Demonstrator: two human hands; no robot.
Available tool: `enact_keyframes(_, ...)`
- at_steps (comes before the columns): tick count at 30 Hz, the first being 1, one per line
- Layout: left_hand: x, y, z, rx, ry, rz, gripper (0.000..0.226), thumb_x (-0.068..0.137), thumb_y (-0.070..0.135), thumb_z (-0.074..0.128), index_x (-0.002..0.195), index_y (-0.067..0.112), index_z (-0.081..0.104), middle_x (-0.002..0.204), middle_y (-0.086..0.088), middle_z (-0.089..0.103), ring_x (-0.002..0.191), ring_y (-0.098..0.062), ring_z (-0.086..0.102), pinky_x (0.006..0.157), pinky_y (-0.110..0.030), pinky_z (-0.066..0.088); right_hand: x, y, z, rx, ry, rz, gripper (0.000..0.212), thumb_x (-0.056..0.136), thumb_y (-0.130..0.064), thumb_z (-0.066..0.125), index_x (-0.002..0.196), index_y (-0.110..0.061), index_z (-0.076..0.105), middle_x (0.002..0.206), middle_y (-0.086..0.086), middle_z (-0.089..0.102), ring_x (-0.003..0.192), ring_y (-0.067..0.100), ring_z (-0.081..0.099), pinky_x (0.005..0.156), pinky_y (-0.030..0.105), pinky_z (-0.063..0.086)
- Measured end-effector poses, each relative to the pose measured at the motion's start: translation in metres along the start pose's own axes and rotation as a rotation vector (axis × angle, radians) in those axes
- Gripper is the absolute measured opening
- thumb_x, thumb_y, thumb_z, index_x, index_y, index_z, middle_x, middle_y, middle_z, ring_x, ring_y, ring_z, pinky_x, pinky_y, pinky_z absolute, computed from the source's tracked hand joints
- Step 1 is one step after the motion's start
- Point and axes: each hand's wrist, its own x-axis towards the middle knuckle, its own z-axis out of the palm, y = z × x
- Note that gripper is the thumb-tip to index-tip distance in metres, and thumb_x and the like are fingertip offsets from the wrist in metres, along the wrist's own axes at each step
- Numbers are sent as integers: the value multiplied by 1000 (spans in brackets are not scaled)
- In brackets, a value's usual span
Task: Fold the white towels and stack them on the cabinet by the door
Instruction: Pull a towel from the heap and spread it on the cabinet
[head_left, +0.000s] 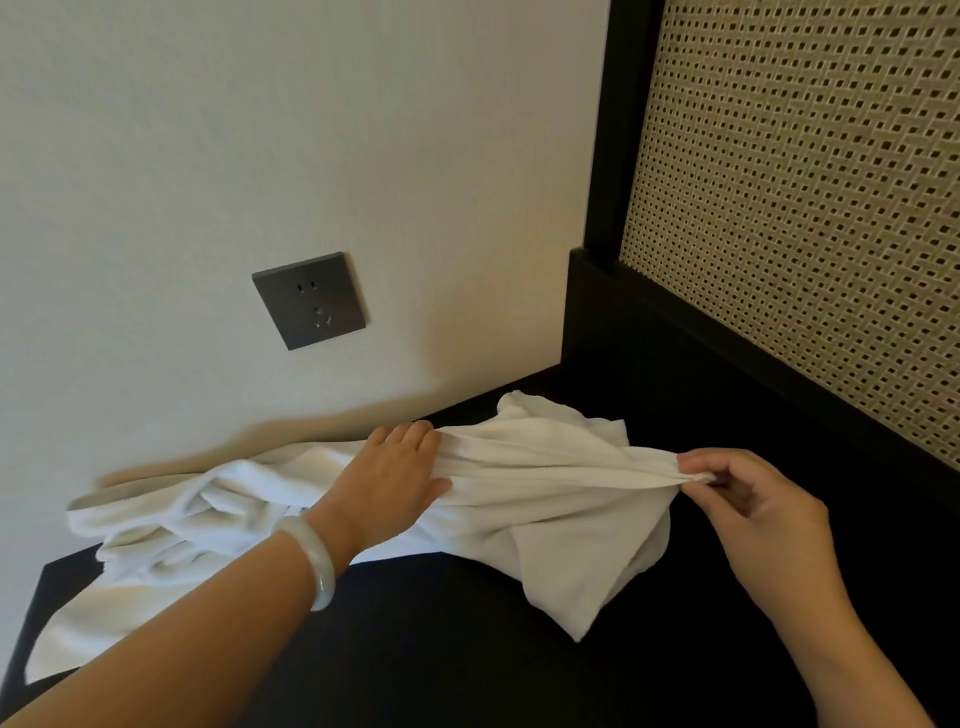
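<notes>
- Item: white towel (545, 467), terry cloth, unfolded and creased. It lies on the dark cabinet top (467, 649) against the wall, with one span pulled taut between the two hands and a loose corner hanging down to the surface.
- Adjoining: bunched white cloth (156, 525) to the left on the same surface. Cannot tell whether it is the same towel or a second one.
- Left hand (387, 483): laid over the gathered middle of the towel, with cloth held between thumb and fingers. A pale bracelet (319, 561) is on the wrist.
- Right hand (763, 504): thumb and fingertips pinch a narrow bunched edge at the towel's right end, and the other fingers are curled in.
- Handling, judged: light, soft and limp, with no stiffness to hold a shape. It drapes and wrinkles wherever unsupported. Not fragile, and the pile gives good friction, so slipping is unlikely.
- Where to take hold, judged: at two corners of one hem rather than mid-cloth, so the sheet hangs flat. The present bunched grips would fold creases in.
- Risk, judged: trailing cloth may snag the heap at the left.
- Surroundings: grey wall socket (309, 300); woven cane panel (805, 208) in a black frame.
</notes>
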Motion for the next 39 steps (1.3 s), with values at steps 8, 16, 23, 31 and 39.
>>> enact_keyframes(8, -9, -7, 9, 3, 122, 186, 39, 94, 31, 36, 91, 17, 72, 91, 2, 62, 79, -19, 60, 72, -32, 53, -1, -2, 0, -35, 42, 44, 23, 88, -5, 71, 92, -28, 71, 98, -16, 68, 92, -10, 62, 75, 10, 43)
enact_keyframes(16, -16, -8, -20, -84, 287, 82, 32, 97, 28, 41, 80, 12, 64, 79, -1, 55, 65, -18, 53, 54, -29, 46, 1, -8, -1, -21, 99, 57, 25, 88, -8, 70, 91, -33, 69, 97, -16, 67, 89, -6, 63, 76, 12, 43)
enact_keyframes(23, -37, -9, -24, -95, 170, 105, 16, 96, 28, 44, 87, 17, 52, 78, 1, 47, 60, -17, 49, 43, -25, 31, 6, -14, 2, -40, 105, 43, 24, 89, -8, 69, 92, -32, 69, 97, -13, 68, 92, 4, 65, 75, 15, 47)
enact_keyframes(31, -47, -7, -31, -256, -97, 309, 37, 81, 9, 72, 113, 22, 57, 99, 5, 50, 78, -10, 51, 59, -23, 48, 12, -18, -6, -62, 173, 53, 22, 89, -12, 71, 88, -35, 69, 97, -11, 70, 93, 11, 67, 81, 5, 46)
enact_keyframes(39, -36, -23, -29, -239, -51, 180, 33, 102, 29, 35, 111, 19, 65, 112, 3, 55, 91, -10, 57, 80, -26, 52, 30, -64, -2, -63, 155, -115, 23, 89, -11, 69, 93, -34, 70, 97, -15, 69, 93, 3, 65, 81, -1, 43)
